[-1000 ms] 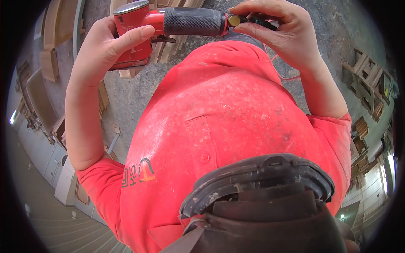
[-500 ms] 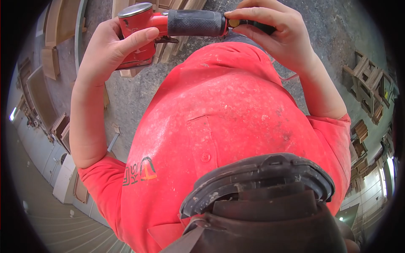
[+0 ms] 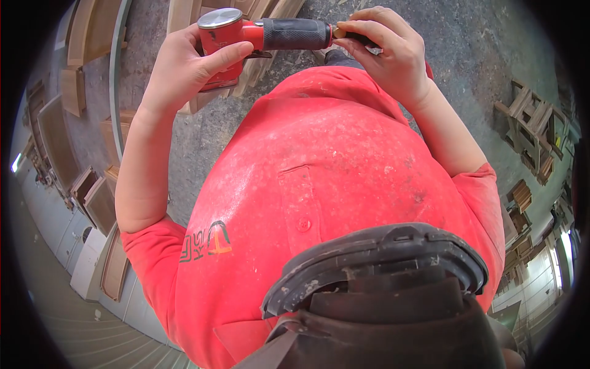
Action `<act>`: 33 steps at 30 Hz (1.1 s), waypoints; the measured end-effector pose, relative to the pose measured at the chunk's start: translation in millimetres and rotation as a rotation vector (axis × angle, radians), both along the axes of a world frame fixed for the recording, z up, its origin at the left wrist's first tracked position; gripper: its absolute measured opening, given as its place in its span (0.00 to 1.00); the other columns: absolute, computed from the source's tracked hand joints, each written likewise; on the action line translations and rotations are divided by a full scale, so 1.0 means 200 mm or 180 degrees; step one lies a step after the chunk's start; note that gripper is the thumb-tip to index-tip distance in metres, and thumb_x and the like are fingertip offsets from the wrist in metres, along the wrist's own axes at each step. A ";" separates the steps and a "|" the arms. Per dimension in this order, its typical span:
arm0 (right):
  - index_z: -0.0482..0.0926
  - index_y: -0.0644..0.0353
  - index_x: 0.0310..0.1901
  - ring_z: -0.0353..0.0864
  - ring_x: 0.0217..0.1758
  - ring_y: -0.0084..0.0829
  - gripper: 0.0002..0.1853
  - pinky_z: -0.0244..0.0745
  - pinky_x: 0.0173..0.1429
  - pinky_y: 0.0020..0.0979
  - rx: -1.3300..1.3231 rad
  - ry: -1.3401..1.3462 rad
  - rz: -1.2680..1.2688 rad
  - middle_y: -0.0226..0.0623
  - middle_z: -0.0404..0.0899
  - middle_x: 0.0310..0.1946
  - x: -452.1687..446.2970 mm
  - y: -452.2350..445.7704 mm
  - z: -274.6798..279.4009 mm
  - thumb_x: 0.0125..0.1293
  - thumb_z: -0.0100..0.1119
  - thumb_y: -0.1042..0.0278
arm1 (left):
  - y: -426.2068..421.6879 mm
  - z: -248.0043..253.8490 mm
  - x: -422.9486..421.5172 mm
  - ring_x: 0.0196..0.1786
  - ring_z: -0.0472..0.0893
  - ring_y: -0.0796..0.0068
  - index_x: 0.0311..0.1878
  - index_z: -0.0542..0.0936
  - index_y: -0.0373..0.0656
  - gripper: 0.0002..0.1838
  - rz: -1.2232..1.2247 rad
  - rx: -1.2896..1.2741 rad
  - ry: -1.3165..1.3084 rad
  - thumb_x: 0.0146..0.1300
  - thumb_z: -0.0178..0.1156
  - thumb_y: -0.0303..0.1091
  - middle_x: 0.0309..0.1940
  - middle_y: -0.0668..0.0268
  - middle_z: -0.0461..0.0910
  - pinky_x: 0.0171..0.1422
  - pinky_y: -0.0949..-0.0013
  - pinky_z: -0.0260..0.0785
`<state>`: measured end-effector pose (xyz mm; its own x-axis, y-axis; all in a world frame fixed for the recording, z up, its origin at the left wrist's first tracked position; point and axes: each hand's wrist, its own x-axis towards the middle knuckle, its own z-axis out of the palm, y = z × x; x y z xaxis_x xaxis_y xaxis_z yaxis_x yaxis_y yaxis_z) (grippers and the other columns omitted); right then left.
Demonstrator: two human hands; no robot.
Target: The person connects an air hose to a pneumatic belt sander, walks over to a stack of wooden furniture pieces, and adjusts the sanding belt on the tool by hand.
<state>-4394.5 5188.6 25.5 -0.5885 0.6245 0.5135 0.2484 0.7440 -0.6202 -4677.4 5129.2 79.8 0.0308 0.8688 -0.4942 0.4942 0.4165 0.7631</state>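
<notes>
A red air sander [image 3: 222, 46] with a silver round top and a black knurled handle [image 3: 297, 34] lies sideways across the top of the view. My left hand [image 3: 184, 66] is closed around its red head, thumb across the front and the other fingers mostly hidden behind. At the handle's far end, the fingers of my right hand [image 3: 390, 52] pinch a brass-coloured hose coupling [image 3: 340, 32]. The coupling sits against the end of the handle; whether it is locked on I cannot tell. A dark part behind the coupling is mostly covered by my right fingers.
Wooden boards [image 3: 92, 31] and frames lie at the left on the grey floor [image 3: 203, 138]. A wooden rack [image 3: 531, 123] stands at the right. A dark respirator mask [image 3: 381, 258] fills the lower middle, over a dusty red shirt [image 3: 326, 135].
My left hand and the sander have shifted right in the view. My right hand has come slightly left. Both grips stay on the same parts.
</notes>
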 end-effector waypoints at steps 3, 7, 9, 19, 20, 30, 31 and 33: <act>0.81 0.64 0.40 0.81 0.30 0.34 0.14 0.77 0.34 0.29 -0.0423 0.0142 -0.0003 0.40 0.79 0.33 0.00 -0.01 0.00 0.49 0.70 0.78 | -0.01 0.01 0.01 0.37 0.82 0.77 0.49 0.79 0.36 0.26 0.0014 0.0053 0.0003 0.53 0.72 0.46 0.35 0.62 0.83 0.44 0.73 0.77; 0.82 0.64 0.42 0.81 0.32 0.29 0.15 0.77 0.35 0.27 -0.0960 0.0266 -0.0028 0.39 0.79 0.33 0.02 -0.01 0.03 0.50 0.72 0.77 | -0.01 0.04 0.01 0.36 0.82 0.77 0.48 0.79 0.36 0.27 0.0003 0.0086 -0.0005 0.52 0.73 0.46 0.35 0.62 0.83 0.44 0.73 0.77; 0.82 0.64 0.42 0.81 0.33 0.29 0.15 0.77 0.35 0.26 -0.1010 0.0263 -0.0009 0.39 0.79 0.33 0.04 0.00 0.03 0.50 0.71 0.77 | -0.01 0.05 0.01 0.36 0.83 0.77 0.48 0.80 0.36 0.26 -0.0014 0.0086 0.0004 0.52 0.73 0.46 0.35 0.62 0.83 0.45 0.73 0.77; 0.82 0.62 0.41 0.79 0.31 0.33 0.14 0.75 0.33 0.27 -0.0545 0.0420 0.0246 0.40 0.78 0.34 0.03 0.00 0.04 0.50 0.69 0.80 | 0.01 0.05 0.00 0.36 0.83 0.77 0.46 0.80 0.36 0.27 0.0012 -0.0023 0.0020 0.51 0.73 0.47 0.34 0.62 0.83 0.44 0.72 0.77; 0.82 0.62 0.41 0.79 0.31 0.33 0.14 0.75 0.33 0.27 -0.0543 0.0425 0.0240 0.40 0.78 0.34 0.03 0.00 0.04 0.50 0.69 0.80 | 0.01 0.05 0.00 0.36 0.83 0.77 0.46 0.80 0.36 0.26 0.0036 0.0013 0.0028 0.51 0.73 0.47 0.34 0.62 0.83 0.44 0.72 0.77; 0.80 0.63 0.39 0.78 0.29 0.35 0.15 0.74 0.30 0.29 -0.0158 0.0198 -0.0101 0.41 0.77 0.32 0.02 -0.02 0.00 0.47 0.70 0.79 | 0.02 0.03 0.01 0.36 0.83 0.77 0.46 0.80 0.36 0.26 0.0008 0.0058 0.0063 0.51 0.73 0.47 0.34 0.62 0.83 0.44 0.73 0.77; 0.80 0.64 0.39 0.78 0.29 0.35 0.15 0.74 0.30 0.29 -0.0097 0.0213 -0.0137 0.41 0.77 0.32 0.01 -0.02 -0.01 0.47 0.70 0.78 | 0.02 0.02 0.01 0.36 0.83 0.78 0.46 0.80 0.36 0.26 -0.0015 0.0028 0.0084 0.52 0.73 0.47 0.34 0.62 0.83 0.43 0.73 0.78; 0.80 0.63 0.39 0.77 0.30 0.35 0.14 0.74 0.31 0.30 -0.0086 0.0208 -0.0217 0.41 0.77 0.32 -0.01 -0.04 0.00 0.48 0.70 0.78 | 0.02 0.01 0.01 0.36 0.83 0.78 0.46 0.80 0.36 0.26 -0.0024 0.0010 0.0106 0.52 0.73 0.46 0.34 0.62 0.83 0.43 0.73 0.78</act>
<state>-4395.6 5181.4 24.8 -0.5099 0.6763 0.5317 0.2564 0.7094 -0.6565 -4676.3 5132.8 81.9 0.0211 0.8702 -0.4923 0.5224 0.4102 0.7475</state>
